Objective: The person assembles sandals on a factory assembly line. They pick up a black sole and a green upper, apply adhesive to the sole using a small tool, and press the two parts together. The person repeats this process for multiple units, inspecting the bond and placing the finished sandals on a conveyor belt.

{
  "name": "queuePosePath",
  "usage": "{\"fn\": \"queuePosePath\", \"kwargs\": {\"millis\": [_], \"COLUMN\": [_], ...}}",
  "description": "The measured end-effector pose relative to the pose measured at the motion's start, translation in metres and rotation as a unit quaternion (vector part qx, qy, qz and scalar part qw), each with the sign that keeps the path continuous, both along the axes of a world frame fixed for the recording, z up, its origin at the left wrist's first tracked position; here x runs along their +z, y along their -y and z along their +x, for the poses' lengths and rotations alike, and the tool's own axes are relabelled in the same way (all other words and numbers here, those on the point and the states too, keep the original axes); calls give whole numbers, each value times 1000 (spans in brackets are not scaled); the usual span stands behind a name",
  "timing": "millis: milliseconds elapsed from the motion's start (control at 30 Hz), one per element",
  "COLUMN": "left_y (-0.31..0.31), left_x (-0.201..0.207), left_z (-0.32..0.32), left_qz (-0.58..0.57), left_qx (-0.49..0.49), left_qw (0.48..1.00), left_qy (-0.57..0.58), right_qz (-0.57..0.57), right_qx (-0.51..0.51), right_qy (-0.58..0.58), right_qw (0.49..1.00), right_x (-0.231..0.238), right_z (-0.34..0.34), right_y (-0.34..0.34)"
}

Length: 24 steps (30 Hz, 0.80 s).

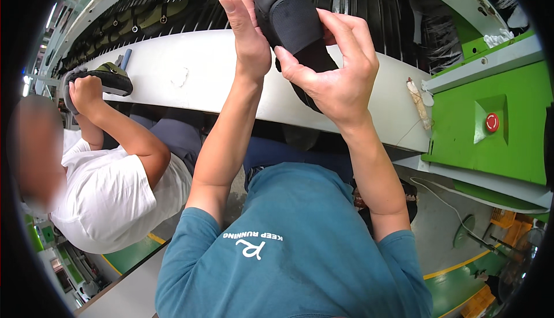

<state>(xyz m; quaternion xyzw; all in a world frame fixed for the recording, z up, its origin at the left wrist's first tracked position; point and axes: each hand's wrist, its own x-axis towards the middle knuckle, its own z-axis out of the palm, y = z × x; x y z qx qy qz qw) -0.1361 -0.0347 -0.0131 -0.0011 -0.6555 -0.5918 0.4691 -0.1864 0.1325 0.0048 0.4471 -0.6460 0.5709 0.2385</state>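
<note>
A black shoe (291, 21) is held up above the white worktable (199, 58), its ribbed heel and dark sole facing me. My left hand (252, 41) supports its left side, with the fingers curled behind the heel and the thumb sticking up off the shoe. On the other side, my right hand (340, 67) grips the shoe between thumb and fingers, the thumb lying along the sole's edge. Part of the shoe is hidden behind my right hand.
At left, a person in a white shirt (115, 202) holds another shoe (109, 78). Behind the table, a rack of dark bars (231, 1) carries olive strapped shoes (156, 15). A green machine housing with a red button (491, 122) and a wrapped stick (418, 102) are at right.
</note>
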Motion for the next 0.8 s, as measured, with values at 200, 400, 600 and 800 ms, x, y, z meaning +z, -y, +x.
{"fn": "queuePosePath", "kwargs": {"millis": [200, 400, 600, 800], "left_y": [-9, -9, -6, -6], "left_x": [2, 3, -2, -5], "left_z": [-4, -6, -7, -10], "left_qz": [79, 50, 63, 86], "left_qx": [-18, -17, -48, -76], "left_qw": [997, 998, 997, 993], "left_qy": [-7, -15, -23, -39], "right_qz": [-22, -9, -5, 0], "right_qx": [7, 0, -1, 1], "right_qy": [-2, -19, -17, -8], "right_qw": [1000, 1000, 1000, 1000], "right_x": [-3, -3, -6, -5], "right_z": [-1, -3, -4, -3], "right_y": [3, 4, 6, 8]}}
